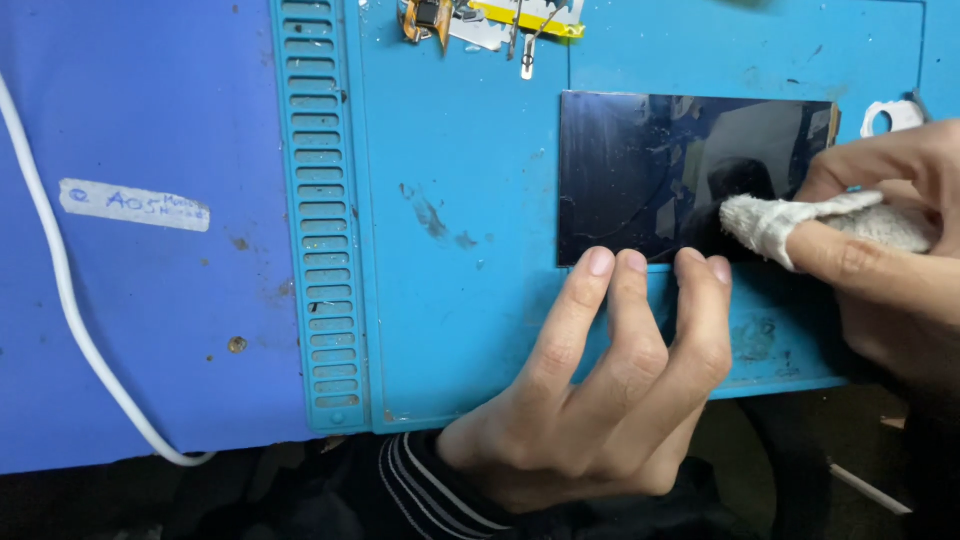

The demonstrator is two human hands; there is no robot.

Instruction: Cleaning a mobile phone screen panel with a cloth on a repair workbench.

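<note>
A dark, glossy rectangular screen panel (640, 175) lies flat on a light-blue work mat (460, 200). My left hand (600, 390) reaches up from below, and three of its fingertips press against the panel's near edge. My right hand (880, 250) comes in from the right and pinches a small white cloth (790, 222) between thumb and fingers. The cloth's tip rests on the panel's right part.
The mat has a slotted strip (318, 210) along its left side and lies on a darker blue table (130, 300). A white cable (60, 290) curves across the table's left. Small parts and tweezers (490, 25) sit at the mat's far edge. A white ring-shaped piece (888, 118) lies right of the panel.
</note>
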